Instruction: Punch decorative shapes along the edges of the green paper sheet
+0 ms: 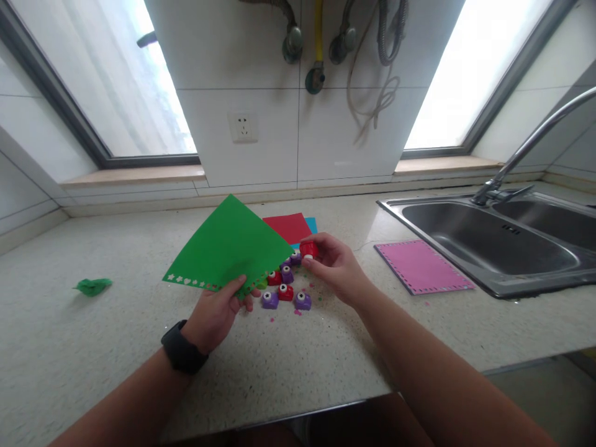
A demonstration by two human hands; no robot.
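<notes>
My left hand point(223, 313) pinches a sheet of green paper point(228, 242) by its near edge, thumb on top. Small shapes, stars among them, are punched along two of the sheet's edges. Between the thumb and fingers of my right hand point(333, 264) is a red craft punch point(308, 249), held just off the sheet's right corner. Several more punches lie on the counter below, such as a purple punch point(302, 301) and a red punch point(285, 292). The green sheet partly hides that group. Tiny pink paper bits point(298, 312) are scattered around them.
Behind the punches lie a red sheet point(291, 228) and a blue sheet point(311, 223). A pink sheet point(423, 267) with punched edges rests beside the steel sink point(391, 214). A crumpled green scrap point(93, 286) lies at the left. The tiled wall carries a socket point(243, 127).
</notes>
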